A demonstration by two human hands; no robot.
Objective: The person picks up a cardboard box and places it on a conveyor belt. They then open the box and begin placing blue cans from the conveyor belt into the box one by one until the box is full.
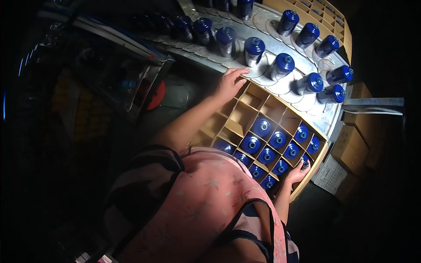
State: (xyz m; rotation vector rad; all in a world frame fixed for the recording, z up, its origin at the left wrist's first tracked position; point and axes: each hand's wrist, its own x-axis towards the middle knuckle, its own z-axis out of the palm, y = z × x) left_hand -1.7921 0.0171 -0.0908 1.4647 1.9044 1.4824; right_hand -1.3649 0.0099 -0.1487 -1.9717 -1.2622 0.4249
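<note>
A cardboard box [240, 117] with divider cells lies in front of me; its near cells hold several blue-capped bottles [262, 127], the far cells are bare. My left hand [230, 84] rests with fingers apart on the box's far corner, just below a silver bottle with a blue cap [254, 51] standing on a metal disc. My right hand [297, 173] reaches into the box's near right corner, its fingers curled around a blue bottle [305, 162] in a cell there.
A curved metal conveyor [280, 85] with round discs carries several blue-capped bottles around the box's far side. Another divided box [326, 18] sits beyond it. Cardboard cartons [351, 142] stack at the right. A dark machine with a red disc [156, 94] stands at the left.
</note>
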